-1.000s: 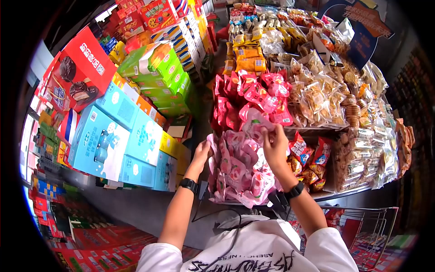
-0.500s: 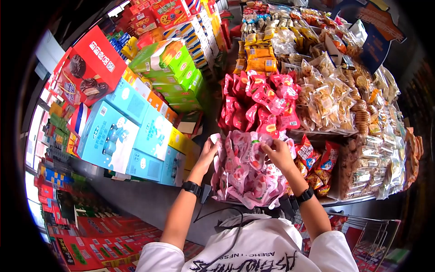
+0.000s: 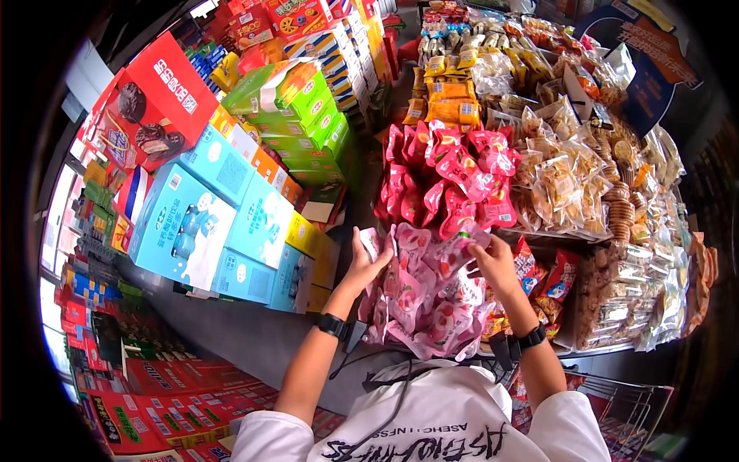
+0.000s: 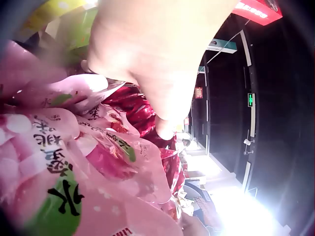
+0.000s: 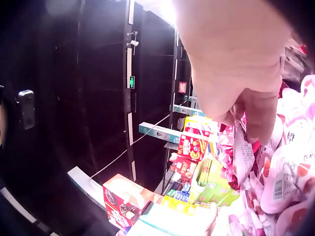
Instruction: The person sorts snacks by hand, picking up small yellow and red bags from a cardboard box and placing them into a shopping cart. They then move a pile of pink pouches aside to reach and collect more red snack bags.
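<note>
Pink pouches (image 3: 431, 300) printed with peaches fill the near bin in the head view. My right hand (image 3: 496, 266) pinches one pink pouch (image 3: 459, 250) by its upper right edge, over the right side of the pile. In the right wrist view, its thumb and fingers come together on the pouch's edge (image 5: 242, 152). At the bin's left side, my left hand (image 3: 369, 263) has thumb and fingers spread around a pink pouch (image 3: 370, 243). The left wrist view shows one of its fingers (image 4: 167, 115) straight, reaching down beside the pouches.
Red-pink packets (image 3: 454, 173) stand behind the pink pile. Red snack bags (image 3: 550, 281) lie to its right, with clear biscuit bags (image 3: 566, 185) beyond. Blue cartons (image 3: 188, 223) are stacked at left. A wire shopping cart (image 3: 627, 400) stands at the lower right.
My right hand lowered a pouch onto the pile, then lifted a pouch edge farther right. The left thumb has spread to the right. The view has shifted slightly.
</note>
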A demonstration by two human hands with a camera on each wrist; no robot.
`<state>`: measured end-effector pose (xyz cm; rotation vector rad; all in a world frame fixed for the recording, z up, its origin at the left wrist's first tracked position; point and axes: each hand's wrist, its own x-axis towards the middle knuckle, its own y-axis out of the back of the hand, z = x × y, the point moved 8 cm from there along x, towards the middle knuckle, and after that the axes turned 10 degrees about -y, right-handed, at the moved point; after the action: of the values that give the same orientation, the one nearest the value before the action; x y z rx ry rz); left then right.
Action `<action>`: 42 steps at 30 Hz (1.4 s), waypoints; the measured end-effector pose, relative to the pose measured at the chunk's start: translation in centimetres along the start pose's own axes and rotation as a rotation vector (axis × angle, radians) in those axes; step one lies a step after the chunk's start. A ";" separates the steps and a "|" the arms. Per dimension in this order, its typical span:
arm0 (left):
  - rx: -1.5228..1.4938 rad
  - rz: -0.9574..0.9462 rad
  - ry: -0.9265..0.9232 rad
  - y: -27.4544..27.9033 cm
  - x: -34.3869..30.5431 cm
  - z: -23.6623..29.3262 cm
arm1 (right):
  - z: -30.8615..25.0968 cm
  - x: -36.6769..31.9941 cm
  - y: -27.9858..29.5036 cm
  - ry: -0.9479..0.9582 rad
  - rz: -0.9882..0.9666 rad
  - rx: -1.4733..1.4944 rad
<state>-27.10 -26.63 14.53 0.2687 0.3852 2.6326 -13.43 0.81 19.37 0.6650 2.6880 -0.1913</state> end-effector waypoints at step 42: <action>0.254 0.158 -0.180 -0.8 0.4 2.3 | 5.0 3.8 9.4 0.330 0.472 -0.664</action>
<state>-26.52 -25.29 16.52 0.6377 0.6606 2.6813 -10.53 9.62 12.92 1.1296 2.5329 0.9554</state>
